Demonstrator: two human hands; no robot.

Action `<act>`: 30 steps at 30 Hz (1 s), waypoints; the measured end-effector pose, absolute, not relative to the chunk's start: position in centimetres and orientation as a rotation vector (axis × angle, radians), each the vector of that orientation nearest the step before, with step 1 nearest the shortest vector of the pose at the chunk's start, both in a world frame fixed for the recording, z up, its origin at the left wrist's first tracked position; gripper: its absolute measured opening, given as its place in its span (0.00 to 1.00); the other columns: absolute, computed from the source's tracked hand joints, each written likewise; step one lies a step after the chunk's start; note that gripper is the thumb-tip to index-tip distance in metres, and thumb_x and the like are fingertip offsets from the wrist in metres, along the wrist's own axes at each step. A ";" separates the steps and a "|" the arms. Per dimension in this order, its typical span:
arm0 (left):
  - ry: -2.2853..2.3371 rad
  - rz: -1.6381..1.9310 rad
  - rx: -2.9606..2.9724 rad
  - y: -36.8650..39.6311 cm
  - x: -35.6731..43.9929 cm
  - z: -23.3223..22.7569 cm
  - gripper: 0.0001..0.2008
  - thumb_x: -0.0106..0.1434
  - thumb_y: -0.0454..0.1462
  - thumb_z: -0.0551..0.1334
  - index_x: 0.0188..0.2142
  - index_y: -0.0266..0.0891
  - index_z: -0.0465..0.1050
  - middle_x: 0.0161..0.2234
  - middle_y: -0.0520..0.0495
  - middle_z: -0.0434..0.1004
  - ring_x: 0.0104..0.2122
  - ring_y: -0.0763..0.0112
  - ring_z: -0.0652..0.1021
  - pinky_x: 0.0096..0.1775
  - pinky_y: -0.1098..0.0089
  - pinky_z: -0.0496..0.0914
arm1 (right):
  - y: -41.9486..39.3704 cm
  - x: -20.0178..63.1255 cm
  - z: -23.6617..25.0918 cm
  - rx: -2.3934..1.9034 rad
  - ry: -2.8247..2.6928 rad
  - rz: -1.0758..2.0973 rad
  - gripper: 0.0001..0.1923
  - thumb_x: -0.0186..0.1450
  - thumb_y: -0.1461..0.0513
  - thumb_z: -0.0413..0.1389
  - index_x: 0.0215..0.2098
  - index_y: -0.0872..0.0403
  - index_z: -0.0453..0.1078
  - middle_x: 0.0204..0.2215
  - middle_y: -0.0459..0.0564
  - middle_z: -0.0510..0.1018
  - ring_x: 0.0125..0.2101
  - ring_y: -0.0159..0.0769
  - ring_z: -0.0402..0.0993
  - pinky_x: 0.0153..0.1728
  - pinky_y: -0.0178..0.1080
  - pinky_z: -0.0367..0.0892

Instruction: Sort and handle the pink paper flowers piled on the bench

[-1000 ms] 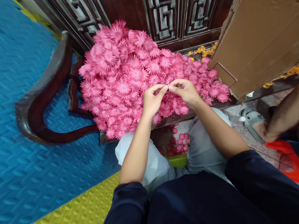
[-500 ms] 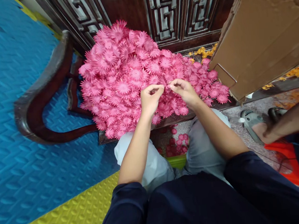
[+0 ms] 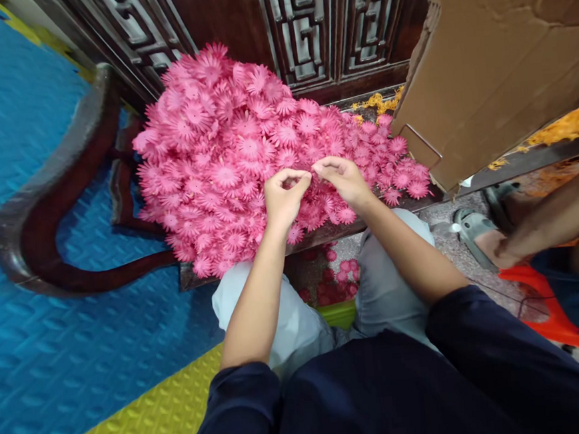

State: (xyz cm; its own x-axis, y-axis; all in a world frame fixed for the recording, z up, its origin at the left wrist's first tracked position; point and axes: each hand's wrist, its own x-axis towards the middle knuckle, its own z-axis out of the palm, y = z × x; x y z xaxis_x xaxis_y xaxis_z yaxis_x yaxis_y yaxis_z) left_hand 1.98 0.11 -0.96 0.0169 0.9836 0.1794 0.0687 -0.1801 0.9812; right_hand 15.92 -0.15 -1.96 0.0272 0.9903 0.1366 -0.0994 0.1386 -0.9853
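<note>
A big heap of pink paper flowers [image 3: 223, 142] covers the seat of a dark wooden chair [image 3: 53, 215] in front of me. My left hand [image 3: 282, 201] and my right hand [image 3: 343, 181] hover over the heap's near edge, their fingertips pinched together and meeting at one small point. Whatever they pinch is too small to make out; it looks like a thin piece among the pink flowers. Both forearms reach out from dark sleeves over my light trousers.
A few pink flowers [image 3: 337, 277] lie on the floor between my knees. A brown cardboard box [image 3: 488, 61] leans at the right. Another person's hand [image 3: 510, 250], a grey sandal [image 3: 471, 226] and an orange bag [image 3: 547, 304] are at the right. Blue and yellow foam mats [image 3: 55, 369] cover the left floor.
The view shifted slightly, so everything sits lower and further left. My hands stay pinched together over the heap. The other person's arm at the right has moved.
</note>
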 end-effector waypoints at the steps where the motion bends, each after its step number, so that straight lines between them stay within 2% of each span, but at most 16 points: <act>1: 1.135 1.280 1.380 0.2 2.0 -1.0 0.01 0.51 0.34 0.65 0.24 0.38 0.76 0.26 0.52 0.78 0.27 0.75 0.73 0.34 0.72 0.67 | -0.1 16.0 -2.0 -1.049 -1.157 1.135 0.23 0.45 0.43 0.63 0.27 0.52 0.70 0.26 0.44 0.75 0.29 0.29 0.70 0.38 0.37 0.69; 7: 1.003 1.219 1.260 0.4 1.9 -1.1 0.03 0.53 0.37 0.66 0.28 0.40 0.78 0.30 0.50 0.81 0.34 0.72 0.78 0.44 0.68 0.70 | 0.0 16.6 -2.4 -0.998 -1.077 1.221 0.21 0.47 0.45 0.64 0.27 0.51 0.70 0.25 0.42 0.74 0.26 0.26 0.68 0.33 0.34 0.68; 13: 0.938 1.175 1.216 0.6 1.5 -1.2 0.03 0.53 0.37 0.66 0.29 0.41 0.79 0.33 0.49 0.81 0.37 0.71 0.79 0.46 0.66 0.71 | 0.0 16.9 -2.7 -0.978 -1.050 1.358 0.21 0.48 0.46 0.64 0.30 0.51 0.69 0.25 0.43 0.74 0.26 0.27 0.69 0.31 0.34 0.68; 20: 0.984 1.198 1.187 0.5 1.4 -0.6 0.02 0.51 0.33 0.66 0.26 0.40 0.78 0.30 0.51 0.81 0.34 0.72 0.79 0.44 0.67 0.71 | -0.1 17.1 -2.6 -0.958 -1.120 1.371 0.20 0.52 0.45 0.61 0.30 0.51 0.68 0.25 0.43 0.73 0.28 0.30 0.72 0.33 0.36 0.70; 26: 1.075 1.279 1.302 0.9 1.5 -0.9 0.03 0.51 0.31 0.64 0.24 0.39 0.77 0.27 0.52 0.80 0.29 0.75 0.77 0.39 0.71 0.70 | -0.1 16.5 -2.5 -0.995 -1.022 1.325 0.21 0.47 0.45 0.64 0.27 0.52 0.69 0.23 0.43 0.73 0.26 0.28 0.70 0.29 0.33 0.66; 30: 1.119 1.306 1.375 1.0 1.5 -1.0 0.05 0.52 0.30 0.63 0.24 0.39 0.76 0.26 0.53 0.79 0.26 0.76 0.74 0.36 0.72 0.68 | 0.0 16.0 -2.5 -1.034 -0.971 1.198 0.23 0.44 0.44 0.65 0.26 0.52 0.69 0.24 0.43 0.74 0.26 0.28 0.68 0.31 0.34 0.67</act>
